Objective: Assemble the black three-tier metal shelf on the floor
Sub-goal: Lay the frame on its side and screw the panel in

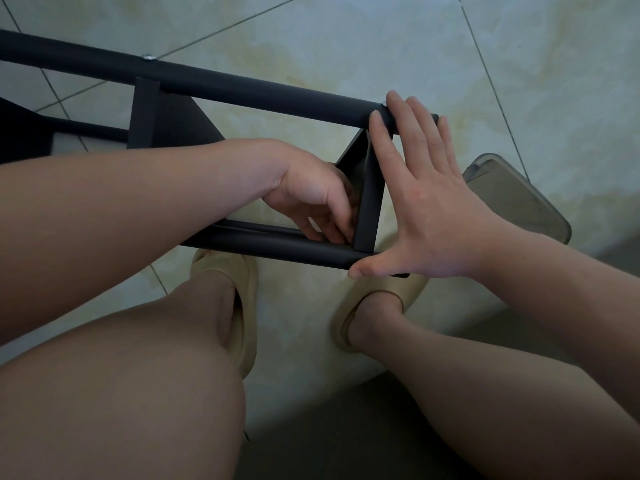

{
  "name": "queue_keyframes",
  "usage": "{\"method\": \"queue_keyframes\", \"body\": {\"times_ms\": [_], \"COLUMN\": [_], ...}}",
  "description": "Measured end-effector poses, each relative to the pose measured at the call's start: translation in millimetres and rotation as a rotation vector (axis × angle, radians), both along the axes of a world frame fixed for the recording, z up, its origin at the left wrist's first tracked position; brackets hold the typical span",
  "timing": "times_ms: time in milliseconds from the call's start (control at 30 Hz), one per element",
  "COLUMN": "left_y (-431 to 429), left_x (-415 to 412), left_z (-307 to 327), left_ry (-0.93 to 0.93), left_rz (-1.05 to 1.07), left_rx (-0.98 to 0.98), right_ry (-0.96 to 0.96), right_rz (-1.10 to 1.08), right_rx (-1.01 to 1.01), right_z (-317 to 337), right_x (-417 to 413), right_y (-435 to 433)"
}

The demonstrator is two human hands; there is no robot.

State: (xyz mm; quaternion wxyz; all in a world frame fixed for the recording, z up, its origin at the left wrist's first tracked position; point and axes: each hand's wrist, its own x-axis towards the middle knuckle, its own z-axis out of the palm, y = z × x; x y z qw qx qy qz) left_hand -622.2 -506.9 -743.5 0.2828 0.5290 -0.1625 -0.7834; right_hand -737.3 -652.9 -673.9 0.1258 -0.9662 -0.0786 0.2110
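Observation:
The black metal shelf frame lies on its side on the tiled floor. Its far post (pixel 221 83) runs from upper left to centre right, and its near post (pixel 277 247) runs below it. A black shelf panel (pixel 369 199) stands between the two posts near their right ends. My right hand (pixel 419 202) is spread flat, its fingers pressing over the end of the far post and its thumb against the end of the near post. My left hand (pixel 317 199) reaches between the posts, with curled fingertips touching the panel's lower corner. A second panel (pixel 162 114) sits further left.
A screw head (pixel 149 57) shows on the far post at upper left. My two feet in beige slippers (pixel 239 306) rest on the floor under the frame. A grey-brown flat object (pixel 516 199) lies right of my right hand. Pale tiles extend beyond.

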Motion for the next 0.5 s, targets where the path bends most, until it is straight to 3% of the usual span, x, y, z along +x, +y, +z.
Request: {"method": "queue_keyframes", "body": {"times_ms": [133,500], "left_y": [-1.1,-4.5], "left_x": [-1.5,-2.2], "left_z": [-0.7,1.9], "left_ry": [0.008,0.014], "left_rz": [-0.073,0.033], "left_rx": [0.043,0.0], "right_ry": [-0.005,0.003], "right_rz": [0.0,0.0], "right_rx": [0.001,0.003], "right_z": [-0.2,0.9], "right_x": [0.1,0.1], "right_y": [-0.1,0.0]}}
